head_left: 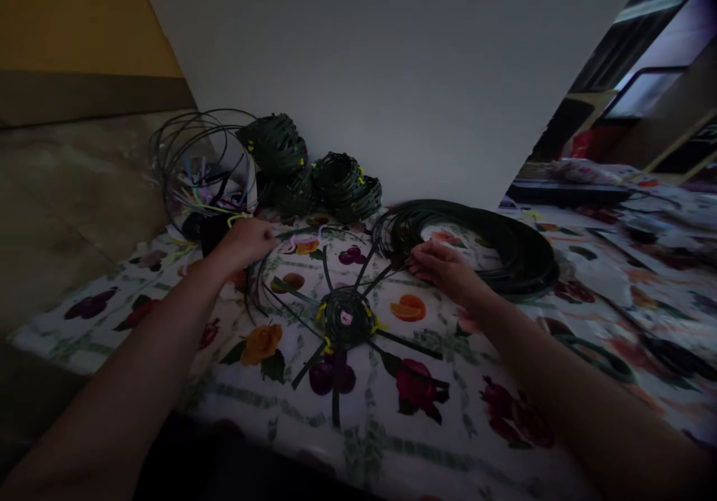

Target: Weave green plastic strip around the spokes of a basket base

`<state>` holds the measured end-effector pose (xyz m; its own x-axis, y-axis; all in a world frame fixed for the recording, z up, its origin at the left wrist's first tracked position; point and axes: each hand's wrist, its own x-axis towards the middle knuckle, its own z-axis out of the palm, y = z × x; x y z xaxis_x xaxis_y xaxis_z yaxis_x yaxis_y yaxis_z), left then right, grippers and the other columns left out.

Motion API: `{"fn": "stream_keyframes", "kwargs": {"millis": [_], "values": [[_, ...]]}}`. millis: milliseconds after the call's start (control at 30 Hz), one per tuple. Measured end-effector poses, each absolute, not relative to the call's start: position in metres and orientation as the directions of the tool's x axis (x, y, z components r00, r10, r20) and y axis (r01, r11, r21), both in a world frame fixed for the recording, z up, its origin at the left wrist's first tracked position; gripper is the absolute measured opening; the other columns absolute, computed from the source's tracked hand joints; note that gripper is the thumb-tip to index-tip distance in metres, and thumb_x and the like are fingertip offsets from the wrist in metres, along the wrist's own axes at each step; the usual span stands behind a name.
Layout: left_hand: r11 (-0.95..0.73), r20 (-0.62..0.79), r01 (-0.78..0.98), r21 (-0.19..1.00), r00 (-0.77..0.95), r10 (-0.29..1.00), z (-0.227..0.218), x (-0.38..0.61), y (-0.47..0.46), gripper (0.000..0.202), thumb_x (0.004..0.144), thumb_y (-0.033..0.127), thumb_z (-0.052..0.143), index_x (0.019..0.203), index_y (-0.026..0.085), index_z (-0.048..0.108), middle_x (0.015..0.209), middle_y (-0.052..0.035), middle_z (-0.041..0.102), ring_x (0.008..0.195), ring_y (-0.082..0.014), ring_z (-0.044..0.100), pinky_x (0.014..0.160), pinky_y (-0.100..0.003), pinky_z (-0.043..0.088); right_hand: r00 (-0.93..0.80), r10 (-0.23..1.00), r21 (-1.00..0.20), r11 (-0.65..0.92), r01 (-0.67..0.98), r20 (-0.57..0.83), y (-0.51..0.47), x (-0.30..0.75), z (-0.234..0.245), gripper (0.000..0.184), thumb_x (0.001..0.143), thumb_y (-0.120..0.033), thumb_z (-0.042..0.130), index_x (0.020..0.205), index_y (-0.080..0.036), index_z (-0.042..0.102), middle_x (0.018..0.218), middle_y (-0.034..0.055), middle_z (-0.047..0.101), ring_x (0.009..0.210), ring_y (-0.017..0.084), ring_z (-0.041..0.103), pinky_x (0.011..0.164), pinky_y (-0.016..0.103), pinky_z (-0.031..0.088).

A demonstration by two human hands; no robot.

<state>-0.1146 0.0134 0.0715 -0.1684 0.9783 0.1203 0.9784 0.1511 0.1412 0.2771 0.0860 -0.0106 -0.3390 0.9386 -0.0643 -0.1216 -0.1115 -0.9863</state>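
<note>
A round woven base of dark green strips [348,322] lies flat on the tablecloth, its loose strip ends spread outward like spokes. Yellow ties and a small pink piece mark its centre. Beyond it on the left, my left hand [251,241] is closed, and a thin dark green strip [314,230] runs from its fingers toward the right. My right hand [442,266] pinches a dark strip at the near left edge of a big coil of green strips [526,262]. The exact grip is hard to see in the dim light.
Several woven green baskets [341,184] are stacked against the white panel [358,75] at the back. Left of them stands a container with loops and coloured strips [216,187]. A small green coil [599,359] and dark tools [672,355] lie at right on the fruit-patterned tablecloth [252,426].
</note>
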Motion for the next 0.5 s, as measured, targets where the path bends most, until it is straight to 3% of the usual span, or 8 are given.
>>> {"fn": "stream_keyframes", "kwargs": {"millis": [100,200,367,500], "values": [[0.216,-0.02,0.976,0.002,-0.216,0.976,0.042,-0.121,0.015,0.018,0.069,0.03,0.065,0.071,0.014,0.074,0.085,-0.0173,0.075,0.086,-0.0331,0.07,0.067,-0.033,0.05,-0.333,0.94,-0.985,-0.119,-0.125,-0.071,0.081,0.274,-0.007,0.036,0.062,-0.041,0.087,0.082,-0.021,0.065,0.077,-0.0001,0.069,0.068,0.011,0.064,0.061,0.021,0.052],[0.254,-0.109,0.964,-0.075,-0.261,0.959,0.021,-0.122,0.014,0.024,0.068,0.025,0.064,0.081,0.012,0.077,0.094,-0.0223,0.075,0.09,-0.0355,0.071,0.067,-0.034,0.052,-0.34,0.938,-0.986,-0.117,-0.12,-0.07,0.078,0.272,-0.005,0.037,0.062,-0.041,0.087,0.081,-0.021,0.064,0.074,-0.001,0.068,0.067,0.011,0.064,0.063,0.021,0.051],[0.264,-0.155,0.958,-0.111,-0.279,0.948,0.013,-0.125,0.013,0.034,0.07,0.025,0.06,0.095,0.011,0.077,0.106,-0.0236,0.074,0.099,-0.0355,0.07,0.072,-0.034,0.053,-0.354,0.934,-0.99,-0.1,-0.1,-0.058,0.076,0.271,-0.003,0.035,0.066,-0.041,0.085,0.083,-0.02,0.063,0.077,-0.0009,0.068,0.069,0.01,0.063,0.065,0.022,0.05],[0.285,-0.107,0.953,-0.099,-0.295,0.949,0.019,-0.131,0.01,0.037,0.075,0.035,0.056,0.095,0.012,0.077,0.102,-0.0227,0.074,0.095,-0.0349,0.07,0.071,-0.033,0.053,-0.366,0.929,-0.992,-0.089,-0.092,-0.049,0.075,0.271,-0.001,0.035,0.066,-0.042,0.084,0.082,-0.02,0.063,0.077,-0.0006,0.068,0.069,0.01,0.063,0.064,0.021,0.049]]}}
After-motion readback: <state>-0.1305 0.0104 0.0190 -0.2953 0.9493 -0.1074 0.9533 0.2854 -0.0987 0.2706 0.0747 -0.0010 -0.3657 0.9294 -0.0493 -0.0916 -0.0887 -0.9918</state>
